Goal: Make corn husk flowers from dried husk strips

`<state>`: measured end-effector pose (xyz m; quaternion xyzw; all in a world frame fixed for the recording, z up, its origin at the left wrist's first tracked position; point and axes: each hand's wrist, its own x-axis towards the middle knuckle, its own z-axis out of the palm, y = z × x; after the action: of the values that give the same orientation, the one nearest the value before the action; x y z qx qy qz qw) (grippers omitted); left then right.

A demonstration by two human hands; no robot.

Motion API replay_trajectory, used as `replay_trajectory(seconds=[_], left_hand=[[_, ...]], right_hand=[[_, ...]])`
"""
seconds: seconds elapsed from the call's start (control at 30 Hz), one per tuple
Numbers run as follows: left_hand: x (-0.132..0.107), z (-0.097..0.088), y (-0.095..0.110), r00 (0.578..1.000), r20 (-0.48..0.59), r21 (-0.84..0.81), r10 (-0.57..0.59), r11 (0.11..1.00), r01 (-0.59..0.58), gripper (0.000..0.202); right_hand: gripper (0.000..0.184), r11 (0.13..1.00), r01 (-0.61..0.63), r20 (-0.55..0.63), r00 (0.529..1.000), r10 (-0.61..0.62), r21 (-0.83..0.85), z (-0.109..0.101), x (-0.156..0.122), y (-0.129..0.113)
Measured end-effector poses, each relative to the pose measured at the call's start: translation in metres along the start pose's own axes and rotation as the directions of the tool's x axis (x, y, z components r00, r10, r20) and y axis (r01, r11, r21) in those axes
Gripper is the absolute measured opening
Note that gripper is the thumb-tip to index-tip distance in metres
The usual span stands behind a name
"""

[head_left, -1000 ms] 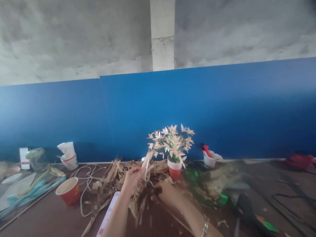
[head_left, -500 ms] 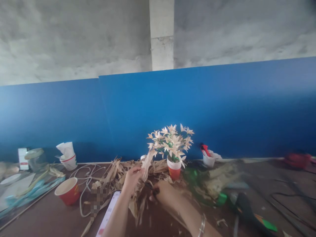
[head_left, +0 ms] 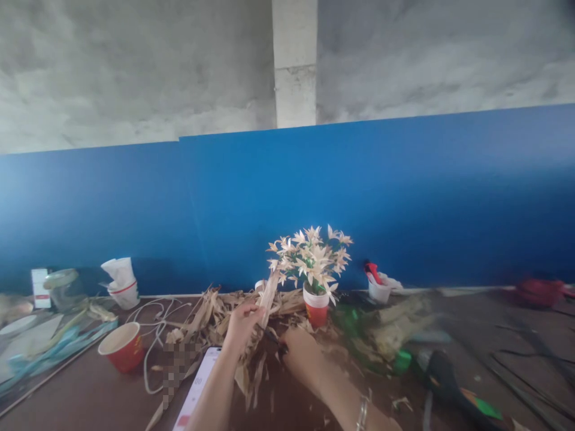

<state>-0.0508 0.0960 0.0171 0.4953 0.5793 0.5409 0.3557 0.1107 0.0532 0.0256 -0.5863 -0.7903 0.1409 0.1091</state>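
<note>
My left hand [head_left: 245,320] pinches a pale dried corn husk [head_left: 268,293], which stands upright from the fingers. Dark-handled scissors [head_left: 272,336] are in my closed right hand [head_left: 300,353], their blades pointing left at the lower part of the husk. Whether the blades touch it I cannot tell. Just behind my hands, a bunch of cream star-shaped flowers [head_left: 318,257] on green stems stands in a red and white paper cup [head_left: 317,308]. Loose dried husks [head_left: 211,314] lie heaped around and behind my left hand.
A phone [head_left: 197,383] lies beside my left forearm. To the left are a red paper cup [head_left: 121,347], a white cable [head_left: 155,326] and a white cup with paper [head_left: 123,287]. On the right lie a husk bundle [head_left: 399,332] and a black-handled tool [head_left: 449,377].
My right hand has turned slightly, bringing the scissors' blades up and left against or close to the husk. My left hand still holds the husk in nearly the same place.
</note>
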Motion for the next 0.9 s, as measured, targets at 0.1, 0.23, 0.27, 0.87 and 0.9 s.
replay_trajectory(seconds=[0.1, 0.23, 0.27, 0.87, 0.9], left_hand=[[-0.001, 0.0, 0.002, 1.0, -0.011, -0.018, -0.004, 1.0, 0.004, 0.036], [-0.002, 0.001, 0.003, 1.0, -0.022, -0.035, -0.018, 0.999, 0.017, 0.038], [-0.002, 0.001, 0.002, 1.0, -0.019, -0.037, -0.021, 0.999, 0.02, 0.039], [-0.004, 0.003, 0.005, 0.998, -0.06, -0.024, 0.026, 0.999, -0.027, 0.034], [-0.004, 0.003, 0.005, 0.998, -0.063, -0.026, 0.028, 0.999, -0.03, 0.034]], right_hand=[[0.027, 0.999, 0.009, 0.002, 1.0, -0.009, -0.039, -0.001, -0.001, 0.0], [0.029, 0.997, 0.025, -0.012, 1.0, -0.025, -0.069, -0.004, -0.002, -0.004], [0.03, 0.997, 0.025, -0.018, 0.999, -0.027, -0.074, -0.005, -0.001, -0.006], [0.029, 0.987, 0.024, -0.018, 0.999, -0.027, -0.156, -0.008, 0.01, -0.014], [0.028, 0.987, 0.027, -0.016, 0.999, -0.03, -0.158, -0.007, 0.01, -0.014]])
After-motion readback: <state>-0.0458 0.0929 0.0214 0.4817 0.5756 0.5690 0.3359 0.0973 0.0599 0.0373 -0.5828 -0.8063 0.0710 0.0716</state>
